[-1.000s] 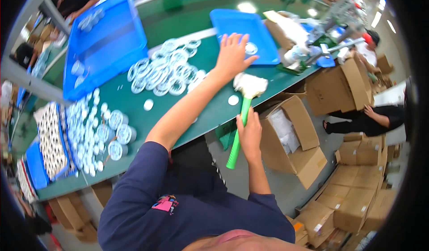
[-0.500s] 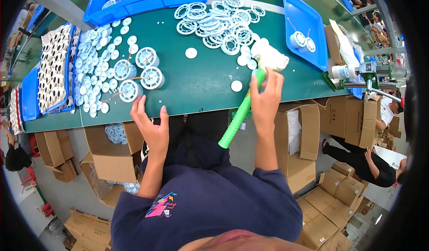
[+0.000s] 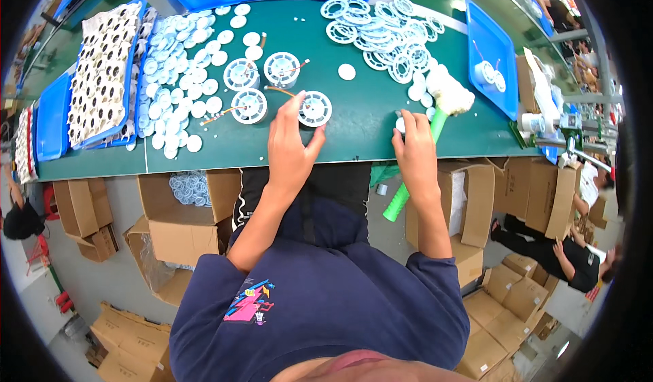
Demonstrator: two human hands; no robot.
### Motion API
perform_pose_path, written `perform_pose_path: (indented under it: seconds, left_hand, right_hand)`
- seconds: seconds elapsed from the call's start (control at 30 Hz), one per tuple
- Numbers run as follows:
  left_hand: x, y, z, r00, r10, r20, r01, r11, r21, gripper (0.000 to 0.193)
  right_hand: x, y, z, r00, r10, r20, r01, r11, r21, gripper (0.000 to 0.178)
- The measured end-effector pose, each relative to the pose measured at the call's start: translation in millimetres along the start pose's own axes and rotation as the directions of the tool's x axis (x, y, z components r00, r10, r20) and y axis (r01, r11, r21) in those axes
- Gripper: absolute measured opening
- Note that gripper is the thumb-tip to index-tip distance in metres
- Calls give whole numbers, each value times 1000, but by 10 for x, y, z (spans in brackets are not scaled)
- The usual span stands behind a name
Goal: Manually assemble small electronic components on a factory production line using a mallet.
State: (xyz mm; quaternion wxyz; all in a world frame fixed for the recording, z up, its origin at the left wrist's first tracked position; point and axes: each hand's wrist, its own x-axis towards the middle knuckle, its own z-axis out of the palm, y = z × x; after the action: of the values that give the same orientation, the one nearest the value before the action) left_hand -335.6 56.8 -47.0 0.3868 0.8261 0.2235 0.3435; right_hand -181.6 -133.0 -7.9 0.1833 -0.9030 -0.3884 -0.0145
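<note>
My left hand (image 3: 291, 144) closes its fingertips around a white round housing (image 3: 315, 109) with a slotted top, standing on the green table. Three similar housings (image 3: 249, 105) with short wires sit just left of it. At the table's front, my right hand (image 3: 417, 156) has thumb and fingertips at a small white disc (image 3: 400, 124), partly hidden by the fingers. A mallet with a wrapped white head (image 3: 450, 94) lies beside the right hand. Its green handle (image 3: 397, 202) passes behind that hand and juts past the table edge.
Many loose white discs (image 3: 178, 56) lie at the left, and a heap of white rings (image 3: 384, 32) at the back. A blue tray (image 3: 505, 49) holding two housings stands at the right. Beside it is a metal fixture (image 3: 568, 125). Cardboard boxes (image 3: 183, 242) stand below the table.
My right hand has let go of the mallet's handle and come to the small disc. My left hand now grips a housing, set apart to the right of the others. The view has shifted.
</note>
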Motion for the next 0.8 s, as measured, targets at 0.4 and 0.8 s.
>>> perform_pose_path:
  seconds: [0.4, 0.8]
  left_hand:
    - [65, 90, 231, 988, 44, 149, -30, 995, -91, 68]
    - [54, 91, 242, 991, 103, 85, -98, 993, -64, 69]
  right_hand:
    - [228, -703, 25, 893, -361, -267, 421, 881, 216, 30]
    - [1131, -227, 492, 891, -447, -80, 454, 879, 148, 24]
